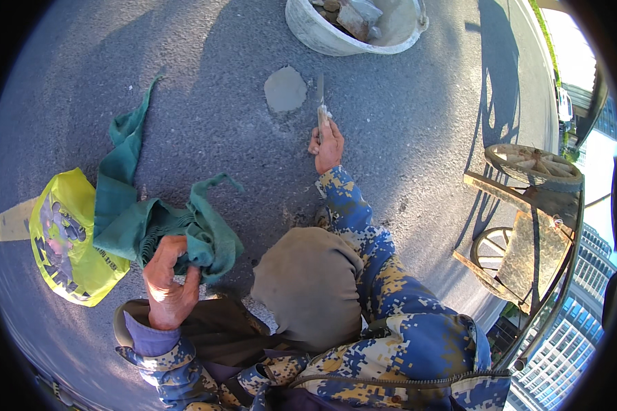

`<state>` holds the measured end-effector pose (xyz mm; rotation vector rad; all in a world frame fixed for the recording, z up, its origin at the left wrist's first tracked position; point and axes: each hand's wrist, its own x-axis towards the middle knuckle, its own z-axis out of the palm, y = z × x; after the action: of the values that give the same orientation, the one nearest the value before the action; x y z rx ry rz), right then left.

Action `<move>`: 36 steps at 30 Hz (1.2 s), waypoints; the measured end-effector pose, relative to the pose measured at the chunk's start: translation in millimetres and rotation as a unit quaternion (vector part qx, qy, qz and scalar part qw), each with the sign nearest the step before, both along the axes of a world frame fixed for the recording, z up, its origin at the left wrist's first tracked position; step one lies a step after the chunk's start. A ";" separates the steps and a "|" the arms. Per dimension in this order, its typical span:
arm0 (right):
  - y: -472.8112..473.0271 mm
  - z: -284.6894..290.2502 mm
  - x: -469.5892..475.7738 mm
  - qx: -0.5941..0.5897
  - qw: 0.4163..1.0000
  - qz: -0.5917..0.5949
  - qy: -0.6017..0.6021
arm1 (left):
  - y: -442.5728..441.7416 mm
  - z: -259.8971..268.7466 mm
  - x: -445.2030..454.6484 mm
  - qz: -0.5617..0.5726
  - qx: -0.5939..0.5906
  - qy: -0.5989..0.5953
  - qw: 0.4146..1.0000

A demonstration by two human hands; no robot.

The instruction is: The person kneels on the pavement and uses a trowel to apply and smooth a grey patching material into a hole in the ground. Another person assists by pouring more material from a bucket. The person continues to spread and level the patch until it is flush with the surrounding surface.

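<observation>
My left hand grips a bunched teal cloth, whose long end trails away over the asphalt. Part of the cloth lies against a yellow-green plastic bag printed with a picture and writing. Farther forward, my right hand holds a narrow metal blade tool by its handle; the blade shows almost edge-on, so its exact kind is unclear. Just left of the blade is a smooth, rounded grey patch, which looks like mortar, set in the road surface. My knee is bent below my right arm.
A whitish tub with broken rubble in it stands beyond the patch. To the right is a two-wheeled cart with spoked wheels. A painted yellowish road marking runs beneath the bag. Buildings rise at the far right.
</observation>
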<state>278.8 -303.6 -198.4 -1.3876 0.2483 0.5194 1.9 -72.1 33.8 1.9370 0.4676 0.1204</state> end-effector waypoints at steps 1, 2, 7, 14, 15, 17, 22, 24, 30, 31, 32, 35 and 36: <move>2.7 -1.0 -0.3 0.006 1.000 0.001 0.001 | -0.3 0.4 -0.2 0.003 0.004 0.001 1.000; 5.6 -2.4 -0.6 -0.003 1.000 0.007 -0.002 | -0.6 0.6 -0.3 0.004 0.006 0.002 1.000; 16.1 -5.2 0.6 -0.048 0.997 0.052 -0.039 | -1.8 1.5 -1.3 0.003 0.005 -0.003 1.000; 14.0 -3.8 -1.7 -0.004 0.998 0.050 -0.042 | -3.1 1.0 -2.0 0.010 0.010 -0.006 1.000; 9.5 -4.5 -0.2 -0.007 0.997 0.054 -0.051 | -2.8 0.8 -2.0 0.010 0.010 -0.008 1.000; 1.3 -9.2 4.8 -0.063 0.992 0.053 -0.092 | -2.3 0.5 -2.2 0.009 0.009 -0.010 1.000; -16.7 -20.5 16.9 -0.335 0.872 0.069 -0.349 | -1.6 0.3 -2.5 0.009 0.011 -0.004 1.000; -21.4 -20.5 16.0 -0.411 0.807 0.086 -0.416 | -1.8 0.1 -2.3 0.010 0.011 -0.002 1.000; -21.6 -15.7 16.3 -0.485 0.769 0.117 -0.400 | -2.1 0.1 -0.5 0.009 0.004 -0.002 1.000; -19.5 -16.0 16.1 -0.489 0.764 0.111 -0.407 | -1.6 0.0 -0.3 0.008 0.004 -0.001 1.000; -17.6 -16.5 15.8 -0.492 0.759 0.105 -0.414 | -1.2 0.0 0.1 0.007 0.004 0.000 1.000; -13.5 -16.8 12.5 -0.509 0.745 0.109 -0.417 | -0.5 -0.3 0.3 0.004 0.009 0.004 1.000; -12.6 -16.6 11.2 -0.510 0.748 0.119 -0.408 | -0.4 -0.6 0.2 0.005 0.010 0.004 1.000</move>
<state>290.0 -316.2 -215.0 -2.6072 -0.4612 -0.1401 2.1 -72.6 33.2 1.9552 0.4823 0.1236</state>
